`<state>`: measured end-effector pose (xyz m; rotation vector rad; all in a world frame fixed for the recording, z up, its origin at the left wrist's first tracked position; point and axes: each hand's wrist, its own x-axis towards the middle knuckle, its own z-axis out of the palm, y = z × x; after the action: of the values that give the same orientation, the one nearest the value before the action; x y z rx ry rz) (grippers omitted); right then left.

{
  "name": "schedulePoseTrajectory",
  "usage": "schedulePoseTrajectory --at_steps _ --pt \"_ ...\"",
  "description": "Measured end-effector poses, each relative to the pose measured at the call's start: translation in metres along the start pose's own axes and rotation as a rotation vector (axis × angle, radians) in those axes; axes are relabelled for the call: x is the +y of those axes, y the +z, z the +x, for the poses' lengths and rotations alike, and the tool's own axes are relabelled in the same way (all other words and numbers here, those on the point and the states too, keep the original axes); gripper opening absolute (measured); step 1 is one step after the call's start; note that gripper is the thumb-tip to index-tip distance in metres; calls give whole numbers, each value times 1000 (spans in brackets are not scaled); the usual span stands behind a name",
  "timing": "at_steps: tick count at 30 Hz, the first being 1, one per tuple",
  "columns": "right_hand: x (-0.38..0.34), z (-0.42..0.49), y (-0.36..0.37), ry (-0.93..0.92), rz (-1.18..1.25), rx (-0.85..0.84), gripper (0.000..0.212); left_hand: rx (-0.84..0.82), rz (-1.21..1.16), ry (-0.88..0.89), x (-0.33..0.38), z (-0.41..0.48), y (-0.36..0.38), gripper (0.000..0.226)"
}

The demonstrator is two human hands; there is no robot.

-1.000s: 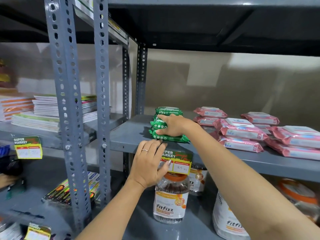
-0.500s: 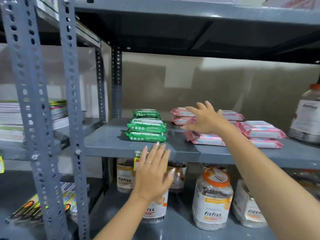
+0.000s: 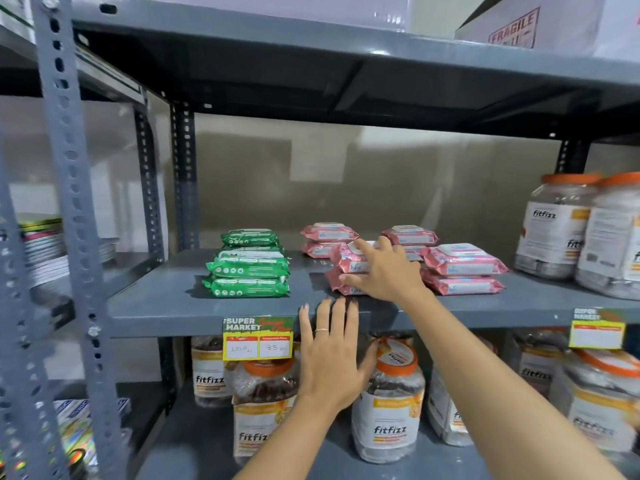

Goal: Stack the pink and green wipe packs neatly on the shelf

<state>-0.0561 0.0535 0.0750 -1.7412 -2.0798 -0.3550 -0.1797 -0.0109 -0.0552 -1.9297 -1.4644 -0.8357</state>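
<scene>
Grey shelf [image 3: 166,306] edge crosses mid-frame; my left hand [image 3: 329,358] hovers before it, fingers straight and spread. Beyond, my right hand [image 3: 384,271] spans the front pink wipe packs [image 3: 349,265], fingers straight. Green wipe packs [image 3: 249,271] sit stacked to the left, other pink stacks [image 3: 464,268] right and behind.

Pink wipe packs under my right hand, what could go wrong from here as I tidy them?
The right hand rests on the front pink stack, whose top pack looks skewed over the lower one, so a push could slide it off. That stack sits near the front of the shelf, and a pack might drop toward the jars below. The left hand is beside the price tag and could knock it.
</scene>
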Motion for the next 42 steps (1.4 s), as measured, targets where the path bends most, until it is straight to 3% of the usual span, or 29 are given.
schedulePoseTrajectory --at_steps 10,13,16,19,23,30,42 --pt "6 1 -3 -28 39 -40 90 90 -95 15 -3 -1 -2 60" --pt "24 3 -21 25 43 118 77 113 -109 30 -6 -3 0 59" --pt "64 10 -41 233 -9 259 63 132 -123 32 -7 -2 1 58" --pt "99 14 -51 484 12 102 73 151 -150 21 -6 -1 1 56" --pt "114 13 -34 481 34 -115 91 180 -182 4 -4 0 1 54" --pt "122 12 -25 389 -38 -121 82 221 -202 18 -6 2 2 51" --pt "127 13 -25 367 -22 -158 84 204 -196 29 -7 0 1 52"
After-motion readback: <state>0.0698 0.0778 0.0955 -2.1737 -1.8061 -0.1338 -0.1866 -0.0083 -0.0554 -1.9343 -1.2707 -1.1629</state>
